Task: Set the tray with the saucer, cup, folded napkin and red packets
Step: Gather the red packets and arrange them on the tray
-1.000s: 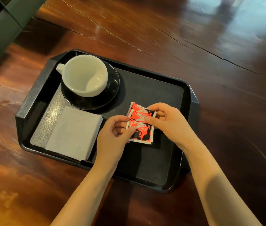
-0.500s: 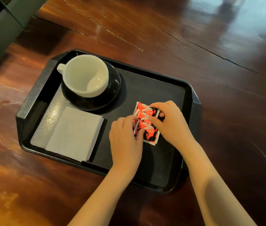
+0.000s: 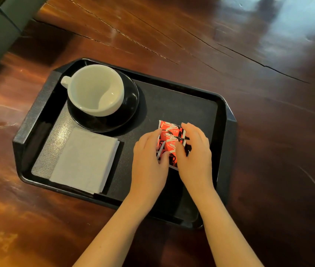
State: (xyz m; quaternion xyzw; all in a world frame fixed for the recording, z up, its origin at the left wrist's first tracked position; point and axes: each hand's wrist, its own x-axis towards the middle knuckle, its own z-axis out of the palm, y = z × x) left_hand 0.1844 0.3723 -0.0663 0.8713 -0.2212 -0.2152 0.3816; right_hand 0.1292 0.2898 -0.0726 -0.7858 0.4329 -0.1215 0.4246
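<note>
Starting at the left end of the black tray (image 3: 35,120), one white cup (image 3: 95,90) stands upright and empty on one black saucer (image 3: 127,112) in the far corner, its handle pointing to the tray's left wall, and one folded grey napkin (image 3: 84,159) lies flat just in front of the saucer, near the tray's front edge. Further right, the red packets (image 3: 170,139) lie on the tray floor, overlapping in a small pile; I count two for certain, and the hands hide enough that a third cannot be ruled out. The left hand (image 3: 149,158) rests palm-down with its fingertips curled onto the left edge of the pile, and the right hand (image 3: 195,155) does the same from the right side, so both sets of fingers press and pinch lightly at the packets rather than clench; they appear to be squaring them up. Such packets are probably light, thin and slightly crinkly, apt to slide on each other and on the smooth tray, so they are best nudged by their edges or pinched at a sealed border. The napkin is soft and would lift best by its folded edge; the cup and saucer are rigid, breakable and heavier. The tray sits on a dark polished wooden table (image 3: 268,132), with two bare forearms reaching in from the near side.
</note>
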